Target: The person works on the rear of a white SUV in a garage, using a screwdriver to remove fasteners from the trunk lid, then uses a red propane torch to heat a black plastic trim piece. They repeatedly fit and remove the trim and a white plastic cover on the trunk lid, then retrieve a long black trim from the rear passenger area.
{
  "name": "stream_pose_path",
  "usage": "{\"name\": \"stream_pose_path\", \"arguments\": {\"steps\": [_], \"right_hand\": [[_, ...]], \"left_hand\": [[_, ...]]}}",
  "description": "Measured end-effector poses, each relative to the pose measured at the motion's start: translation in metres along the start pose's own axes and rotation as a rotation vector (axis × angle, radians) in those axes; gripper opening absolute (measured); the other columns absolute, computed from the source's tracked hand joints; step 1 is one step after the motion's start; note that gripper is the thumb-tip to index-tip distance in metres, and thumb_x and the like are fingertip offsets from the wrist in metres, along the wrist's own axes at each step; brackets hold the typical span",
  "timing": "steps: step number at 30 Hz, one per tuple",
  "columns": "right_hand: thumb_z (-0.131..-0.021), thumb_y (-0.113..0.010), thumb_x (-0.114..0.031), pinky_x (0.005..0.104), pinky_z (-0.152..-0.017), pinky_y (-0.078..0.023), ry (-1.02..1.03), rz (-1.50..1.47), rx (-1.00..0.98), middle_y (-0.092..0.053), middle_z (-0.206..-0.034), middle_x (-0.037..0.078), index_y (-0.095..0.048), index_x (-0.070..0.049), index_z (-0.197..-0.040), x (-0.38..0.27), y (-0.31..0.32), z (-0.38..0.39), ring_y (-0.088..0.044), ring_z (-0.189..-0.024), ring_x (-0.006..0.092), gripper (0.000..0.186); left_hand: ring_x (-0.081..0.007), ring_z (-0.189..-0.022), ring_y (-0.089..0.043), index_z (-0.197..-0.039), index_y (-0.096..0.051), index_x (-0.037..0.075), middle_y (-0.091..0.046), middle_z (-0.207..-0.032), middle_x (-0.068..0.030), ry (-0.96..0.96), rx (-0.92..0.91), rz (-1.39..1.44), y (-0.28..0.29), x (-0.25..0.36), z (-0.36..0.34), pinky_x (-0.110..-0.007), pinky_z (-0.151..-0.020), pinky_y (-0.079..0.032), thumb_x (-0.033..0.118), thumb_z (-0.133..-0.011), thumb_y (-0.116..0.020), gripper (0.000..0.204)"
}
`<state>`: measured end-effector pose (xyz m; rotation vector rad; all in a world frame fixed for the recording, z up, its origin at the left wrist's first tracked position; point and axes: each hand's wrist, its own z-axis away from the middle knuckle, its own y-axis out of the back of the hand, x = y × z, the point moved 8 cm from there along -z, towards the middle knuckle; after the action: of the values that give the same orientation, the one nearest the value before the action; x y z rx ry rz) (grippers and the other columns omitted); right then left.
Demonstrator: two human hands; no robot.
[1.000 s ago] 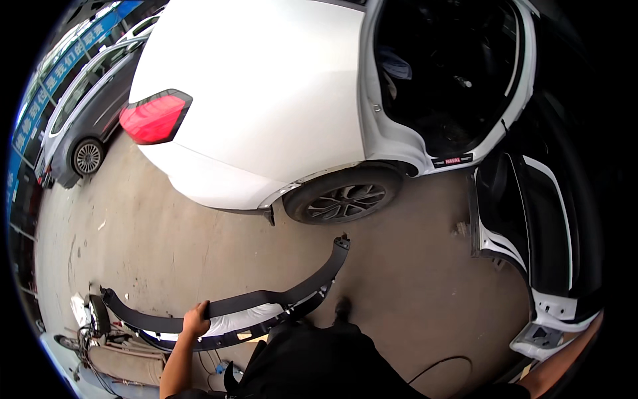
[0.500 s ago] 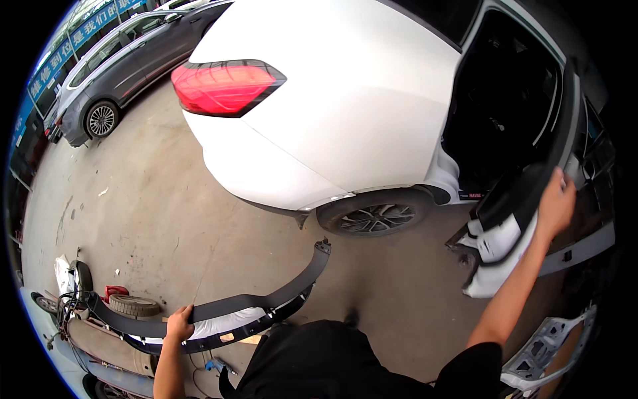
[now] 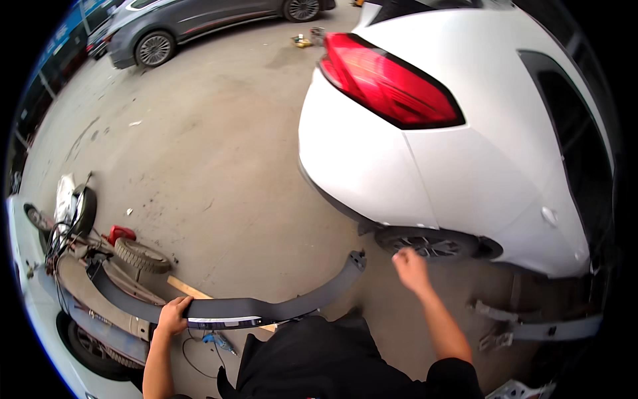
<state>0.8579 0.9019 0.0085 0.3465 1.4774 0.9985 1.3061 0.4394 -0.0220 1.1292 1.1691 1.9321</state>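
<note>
- head view, white car fills upper right, rear wheel low under its body
- grey car parked far top left
- long dark bumper trim curves across concrete, w/ left hand clenched on its mid section
- right hand loose, fingers curled, holding nothing, near the wheel
- small spare tyre lies left, beside a scooter

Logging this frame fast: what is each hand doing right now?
Left hand: closed on the dark bumper trim strip.
Right hand: empty, fingers loosely curled, near the white car's rear wheel.
</note>
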Motion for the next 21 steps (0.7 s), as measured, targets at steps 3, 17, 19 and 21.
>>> {"name": "stream_pose_path", "arguments": {"steps": [3,17,19,21], "right_hand": [[-0.089,-0.056,-0.049,0.0391,-0.074,-0.051,-0.272,0.046,-0.346,-0.063,-0.099,0.022,-0.057,0.007,-0.107,0.06,-0.167,-0.011,-0.064,-0.088,0.0298,0.059],[-0.101,-0.044,-0.034,0.0311,-0.057,-0.047,0.242,-1.48,-1.077,-0.054,-0.059,0.006,-0.063,0.004,-0.105,-0.332,-0.303,-0.162,-0.049,-0.049,0.0168,0.042],[-0.099,-0.047,-0.027,0.0291,-0.056,-0.046,0.321,-1.2,-0.861,-0.052,-0.057,0.004,-0.067,0.004,-0.095,-0.37,-0.311,-0.215,-0.048,-0.048,0.0147,0.036],[-0.098,-0.05,-0.019,0.029,-0.058,-0.048,0.245,-0.943,-0.695,-0.055,-0.059,0.005,-0.067,0.004,-0.091,-0.389,-0.343,-0.27,-0.051,-0.05,0.0146,0.03]], "left_hand": [[-0.0341,-0.105,-0.059,-0.12,-0.059,0.009,-0.062,-0.115,-0.014,0.025,0.036,-0.04,0.029,-0.024,0.01,-0.04,-0.09,-0.049,0.004,-0.059,-0.061,0.061],[-0.0325,-0.092,-0.063,-0.113,-0.062,0.011,-0.066,-0.101,-0.0102,0.594,0.192,-0.21,0.152,-0.133,0.019,-0.042,-0.079,-0.052,0.011,-0.065,-0.06,0.048],[-0.0329,-0.09,-0.063,-0.111,-0.063,0.011,-0.067,-0.097,-0.0104,0.704,0.237,-0.231,0.165,-0.165,0.018,-0.042,-0.078,-0.052,0.011,-0.066,-0.059,0.045],[-0.0339,-0.09,-0.063,-0.11,-0.064,0.012,-0.067,-0.096,-0.0118,0.825,0.243,-0.197,0.175,-0.195,0.01,-0.043,-0.078,-0.051,0.011,-0.067,-0.058,0.044]]}}
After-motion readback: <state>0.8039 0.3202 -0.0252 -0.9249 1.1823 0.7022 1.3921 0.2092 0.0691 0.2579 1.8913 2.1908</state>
